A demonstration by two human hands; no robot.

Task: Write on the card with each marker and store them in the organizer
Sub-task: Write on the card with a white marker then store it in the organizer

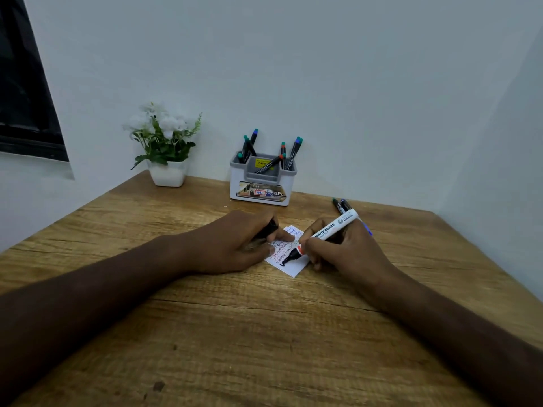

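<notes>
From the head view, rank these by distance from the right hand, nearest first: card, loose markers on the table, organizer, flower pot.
From the right hand:
1. Card, under its marker tip.
2. Loose markers, just beyond the hand.
3. Organizer, back centre by the wall.
4. Flower pot, far back left.

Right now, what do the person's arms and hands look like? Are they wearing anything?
Both arms are bare all the way up to the picture's edge: no sleeves show. The left hand and the right hand have no gloves, and I can see no rings, watch or bracelets on them. There are no cables or markings anywhere on the arms either.
</notes>
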